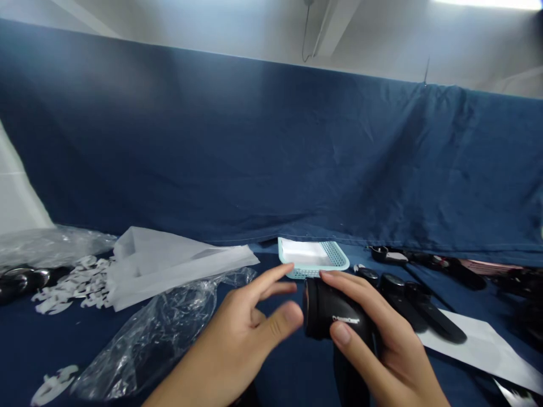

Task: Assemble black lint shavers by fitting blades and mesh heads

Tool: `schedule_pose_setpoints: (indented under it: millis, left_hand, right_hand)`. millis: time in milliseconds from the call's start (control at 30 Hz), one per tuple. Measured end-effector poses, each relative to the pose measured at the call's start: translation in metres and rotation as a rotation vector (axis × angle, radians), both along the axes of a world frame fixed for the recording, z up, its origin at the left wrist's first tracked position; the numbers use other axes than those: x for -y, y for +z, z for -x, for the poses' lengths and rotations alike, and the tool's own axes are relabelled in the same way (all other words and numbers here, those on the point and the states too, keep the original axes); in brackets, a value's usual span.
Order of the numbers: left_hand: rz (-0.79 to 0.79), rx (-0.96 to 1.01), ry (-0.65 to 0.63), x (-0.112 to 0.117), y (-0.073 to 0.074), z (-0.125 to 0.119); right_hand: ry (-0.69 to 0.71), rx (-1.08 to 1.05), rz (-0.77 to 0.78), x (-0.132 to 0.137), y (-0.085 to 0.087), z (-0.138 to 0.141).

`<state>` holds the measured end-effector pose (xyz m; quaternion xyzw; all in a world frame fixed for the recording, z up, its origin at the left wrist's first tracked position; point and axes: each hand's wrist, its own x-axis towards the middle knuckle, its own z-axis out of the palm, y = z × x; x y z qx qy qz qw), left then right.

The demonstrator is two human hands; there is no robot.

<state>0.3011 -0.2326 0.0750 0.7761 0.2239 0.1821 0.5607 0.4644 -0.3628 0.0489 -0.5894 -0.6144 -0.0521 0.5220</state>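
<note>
The right hand (382, 345) covers the rear of the black device (328, 308), and its white lettering is too small to read. Both wrists run off the bottom edge. The dark items (524, 282) at the right edge are cut off and blurred.

White lettering on black device (335, 316), too blurred to read.

Bare left hand (244, 333), bare right hand (382, 345), no sleeves visible
</note>
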Motion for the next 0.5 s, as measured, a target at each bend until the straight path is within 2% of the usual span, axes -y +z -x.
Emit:
schedule_pose_setpoints:
  millis: [200, 333, 500]
  left_hand:
    - [0.102, 0.033, -0.123, 0.004, -0.003, -0.007]
    - [0.049, 0.074, -0.084, 0.011, -0.003, -0.004]
    - [0.129, 0.059, -0.119, 0.017, 0.001, -0.007]
  right_hand:
    - [0.075, 0.030, -0.005, 0.005, 0.004, -0.002]
    - [0.060, 0.024, -0.005, 0.009, 0.011, -0.002]
    - [0.101, 0.124, -0.001, 0.008, 0.010, 0.002]
